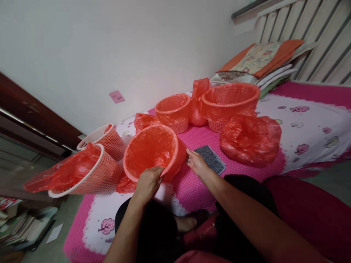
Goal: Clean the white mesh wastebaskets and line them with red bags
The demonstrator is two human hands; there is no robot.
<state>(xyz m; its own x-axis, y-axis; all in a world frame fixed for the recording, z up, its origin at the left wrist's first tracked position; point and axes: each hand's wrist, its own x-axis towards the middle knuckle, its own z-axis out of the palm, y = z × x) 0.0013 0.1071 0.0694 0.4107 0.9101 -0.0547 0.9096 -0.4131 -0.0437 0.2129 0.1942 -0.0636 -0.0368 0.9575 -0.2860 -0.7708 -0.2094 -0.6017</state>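
Observation:
A plastic basket lined with a red plastic bag stands tilted toward me on the bed, the bag's edge folded over its rim. My left hand is closed on the near rim, fingers curled over the bag. On the right side, my right hand has its fingertips pressed against the bag's outer wall, seemingly pinching the film; part of that grip is hidden. Just beyond my right fingers lies a dark grey cloth. Loose red film spills out beneath the basket's left side.
Two white-rimmed baskets stand at left; the nearer basket holds crumpled red bags. Behind are two more bag-lined baskets, a small one and a larger one, with a knotted red bag between. A puffed red bag sits right.

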